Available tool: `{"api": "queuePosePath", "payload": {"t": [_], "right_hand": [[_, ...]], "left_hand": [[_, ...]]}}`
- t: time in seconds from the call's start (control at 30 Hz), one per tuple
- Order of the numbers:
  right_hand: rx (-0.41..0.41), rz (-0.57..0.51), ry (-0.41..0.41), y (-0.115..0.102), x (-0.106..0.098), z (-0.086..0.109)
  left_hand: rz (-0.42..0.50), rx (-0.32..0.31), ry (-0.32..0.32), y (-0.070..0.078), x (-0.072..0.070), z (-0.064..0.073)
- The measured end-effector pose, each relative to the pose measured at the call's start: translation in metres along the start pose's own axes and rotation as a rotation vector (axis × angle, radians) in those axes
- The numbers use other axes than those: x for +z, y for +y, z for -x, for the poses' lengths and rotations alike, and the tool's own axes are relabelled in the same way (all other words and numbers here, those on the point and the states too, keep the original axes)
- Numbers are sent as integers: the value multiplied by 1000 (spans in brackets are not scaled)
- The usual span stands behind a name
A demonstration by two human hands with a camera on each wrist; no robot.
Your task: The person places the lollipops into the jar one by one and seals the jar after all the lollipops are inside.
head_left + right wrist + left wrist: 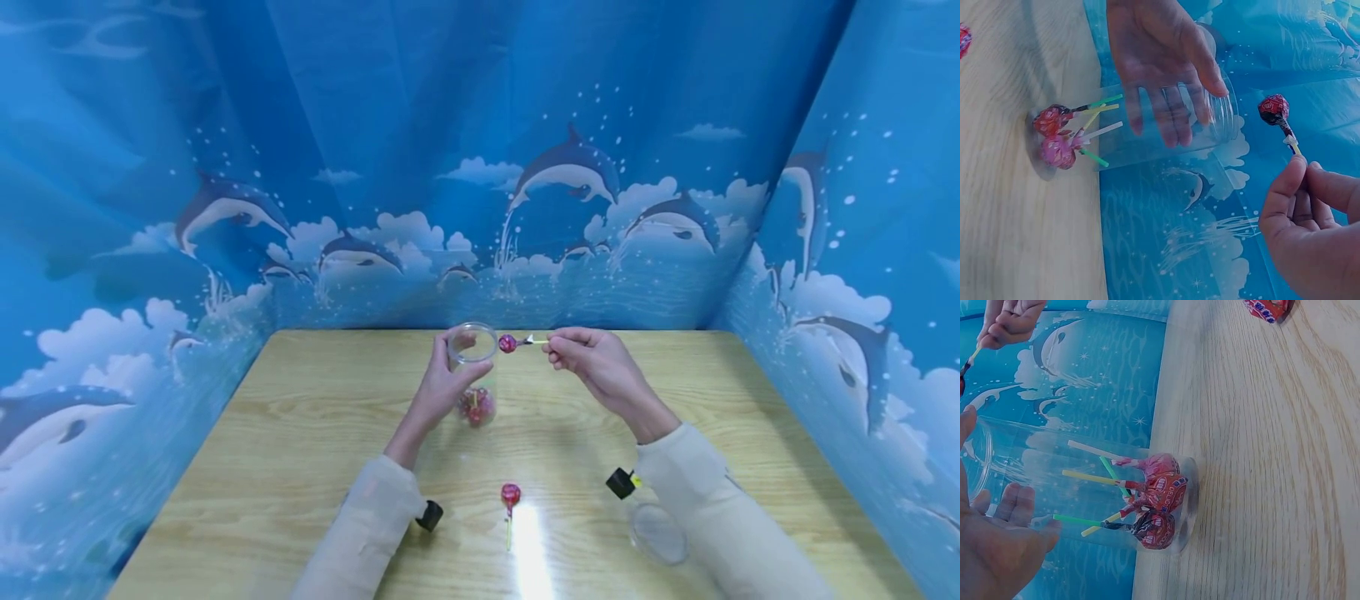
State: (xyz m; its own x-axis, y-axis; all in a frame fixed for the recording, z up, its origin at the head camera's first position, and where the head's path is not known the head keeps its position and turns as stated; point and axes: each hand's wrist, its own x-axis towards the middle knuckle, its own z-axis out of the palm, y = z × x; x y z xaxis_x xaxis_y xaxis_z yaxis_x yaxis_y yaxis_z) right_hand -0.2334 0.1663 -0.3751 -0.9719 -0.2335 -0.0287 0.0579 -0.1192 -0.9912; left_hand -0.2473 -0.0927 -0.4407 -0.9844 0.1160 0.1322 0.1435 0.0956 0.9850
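A clear plastic jar (472, 343) stands upright on the table with its mouth uncovered. My left hand (444, 379) grips it near the rim, thumb on one side and fingers round the other. Several wrapped lollipops (1159, 494) lie at the jar's bottom, their yellow, green and white sticks pointing up. Between thumb and fingertips, my right hand (592, 362) pinches the stick end of a red-wrapped lollipop (1274, 110). That lollipop's head points toward the jar, just beside the rim and outside it. Another red lollipop (510, 495) lies on the table nearer me.
A round clear lid (659, 533) lies on the wooden table (300, 442) at the front right, beside my right sleeve. Blue dolphin-print curtains (450, 167) enclose the back and sides of the table.
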Motion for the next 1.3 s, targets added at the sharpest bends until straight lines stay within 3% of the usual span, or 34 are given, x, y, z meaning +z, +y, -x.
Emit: {"api": "queuePosePath", "payload": {"t": [0.47,0.93,1.13,1.3], "right_hand": [[-26,-49,-34,-5,25,-20],[-29,25,-59,-5,44,-35],[-14,21,-122,-4,49,-40],[-14,37,-118,-3,48,-41]], "left_hand": [[13,18,5,-1,2,-1],[12,-5,-2,0,0,0],[30,16,-14,-1,-1,0],[26,34,-17,-2,-1,0]]}}
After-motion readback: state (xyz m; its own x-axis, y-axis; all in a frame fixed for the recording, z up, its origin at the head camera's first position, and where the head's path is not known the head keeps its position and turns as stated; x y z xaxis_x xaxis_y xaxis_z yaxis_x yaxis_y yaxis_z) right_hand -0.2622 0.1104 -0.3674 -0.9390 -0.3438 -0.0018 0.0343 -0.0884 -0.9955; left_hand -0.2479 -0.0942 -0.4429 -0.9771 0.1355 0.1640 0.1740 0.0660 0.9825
